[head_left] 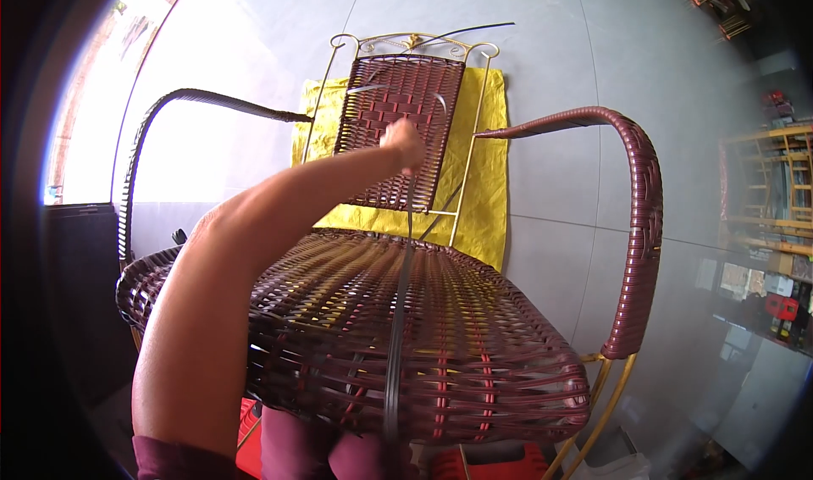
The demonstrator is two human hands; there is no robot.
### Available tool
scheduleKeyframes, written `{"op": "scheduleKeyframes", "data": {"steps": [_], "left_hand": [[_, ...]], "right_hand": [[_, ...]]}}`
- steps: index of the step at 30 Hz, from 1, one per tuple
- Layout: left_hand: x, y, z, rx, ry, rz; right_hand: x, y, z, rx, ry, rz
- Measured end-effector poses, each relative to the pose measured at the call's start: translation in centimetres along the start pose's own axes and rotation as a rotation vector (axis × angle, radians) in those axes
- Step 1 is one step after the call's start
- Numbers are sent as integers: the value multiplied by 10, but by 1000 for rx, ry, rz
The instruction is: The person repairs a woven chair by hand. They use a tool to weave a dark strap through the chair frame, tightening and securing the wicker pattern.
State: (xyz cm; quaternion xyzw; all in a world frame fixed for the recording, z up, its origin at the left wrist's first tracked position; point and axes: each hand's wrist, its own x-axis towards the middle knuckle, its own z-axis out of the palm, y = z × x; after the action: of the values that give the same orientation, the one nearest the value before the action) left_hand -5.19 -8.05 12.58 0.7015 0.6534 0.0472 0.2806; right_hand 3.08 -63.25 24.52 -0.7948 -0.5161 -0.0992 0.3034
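Observation:
My left hand (402,145) is closed on a long dark flat strip (398,310) in front of the chair's woven backrest (359,175). The strip hangs from the hand and runs down across the brown woven seat (466,327). The backrest has a red patterned centre and loose strip ends near its top, inside a gold metal frame (467,183). My left forearm reaches over the seat's left part and hides some of it. My right hand is not in view.
Wrapped armrests (635,192) curve out on both sides. A yellow sheet (491,99) lies behind the backrest on grey tiles (559,56). A yellow rack (788,192) with small items stands at the far right. Red objects (508,467) sit below the seat, and a bright opening is at the left.

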Motion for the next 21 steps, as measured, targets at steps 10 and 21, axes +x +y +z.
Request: {"op": "scheduleKeyframes", "data": {"steps": [10,21], "left_hand": [[-57,76,-220,-1378,288,198],[-385,1,-541,-1300,600,747]], "right_hand": [[-35,-18,-27,71,26,147],[-112,-61,-96,201,172,75]]}}
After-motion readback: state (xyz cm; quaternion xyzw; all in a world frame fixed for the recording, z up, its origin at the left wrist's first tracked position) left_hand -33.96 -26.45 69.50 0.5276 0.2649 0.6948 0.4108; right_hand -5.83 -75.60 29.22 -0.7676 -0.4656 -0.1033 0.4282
